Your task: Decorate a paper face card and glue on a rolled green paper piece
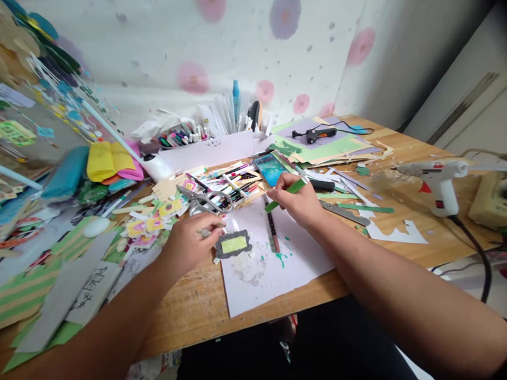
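My right hand (298, 202) is closed around a green marker (286, 195), held slanting above a white sheet of paper (248, 290). Fingers pinched, my left hand (195, 239) is beside a dark grey scalloped piece with a light green rectangle in its middle (234, 244). A small greyish thing shows between the left fingers; I cannot make out what it is. Under the right hand a dark pen with a reddish end (272, 228) lies on the sheet, near green marks and grey smudges. Scissors (204, 200) lie just beyond the left hand.
Several markers (245, 185) and paper scraps crowd the table's middle. A phone (270, 168) lies behind the right hand, a utility knife (344, 213) to its right. At the right stands a white glue gun (438, 183) with a cord. Striped paper (36, 281) covers the left side.
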Demonstrator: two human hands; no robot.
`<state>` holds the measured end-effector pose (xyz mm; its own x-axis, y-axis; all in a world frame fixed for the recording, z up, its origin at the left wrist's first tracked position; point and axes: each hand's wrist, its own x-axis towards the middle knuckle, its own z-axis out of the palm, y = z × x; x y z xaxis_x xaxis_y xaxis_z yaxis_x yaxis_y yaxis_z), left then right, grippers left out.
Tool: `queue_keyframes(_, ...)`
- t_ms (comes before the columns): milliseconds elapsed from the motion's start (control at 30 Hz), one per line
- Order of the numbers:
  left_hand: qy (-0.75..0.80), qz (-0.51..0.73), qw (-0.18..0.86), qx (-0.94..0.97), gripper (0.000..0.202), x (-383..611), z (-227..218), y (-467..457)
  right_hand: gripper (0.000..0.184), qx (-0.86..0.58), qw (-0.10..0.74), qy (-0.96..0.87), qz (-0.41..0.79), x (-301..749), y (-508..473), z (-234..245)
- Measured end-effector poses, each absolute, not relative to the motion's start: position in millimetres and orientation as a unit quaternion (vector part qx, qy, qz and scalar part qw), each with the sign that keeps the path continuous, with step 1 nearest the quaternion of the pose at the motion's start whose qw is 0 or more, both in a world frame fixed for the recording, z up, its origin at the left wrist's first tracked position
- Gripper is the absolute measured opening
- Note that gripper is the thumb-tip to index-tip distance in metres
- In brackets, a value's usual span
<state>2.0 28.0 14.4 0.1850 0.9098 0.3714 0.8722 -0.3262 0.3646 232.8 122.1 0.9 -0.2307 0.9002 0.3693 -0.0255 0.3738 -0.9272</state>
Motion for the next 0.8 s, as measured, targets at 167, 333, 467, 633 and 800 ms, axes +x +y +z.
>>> queue_keyframes(167,0.549,0.237,0.008,0.802,0.021,-5.4,7.4,39.5,0.024,-0.338,0.488,-0.653,0.470,229.5,118.5,-0.3)
queue_keyframes(333,0.468,0.216,-0.104,0.851,0.027,-9.2,6.5,41.0,0.024,-0.330,0.444,-0.668,0.498,224.8,112.5,-2.4)
queue_keyframes(467,0.427,0.197,-0.094,0.877,0.027,-9.1,5.5,37.4,0.025,-0.347,0.420,-0.680,0.491,217.6,108.3,-6.1)
queue_keyframes(633,0.475,0.155,-0.037,0.865,0.028,-11.4,0.7,32.3,0.025,-0.366,0.388,-0.702,0.472,208.7,104.8,-7.3)
queue_keyframes(800,0.488,0.152,-0.024,0.859,0.028,-11.6,0.3,31.9,0.025,-0.360,0.355,-0.756,0.415,207.1,101.3,-5.7)
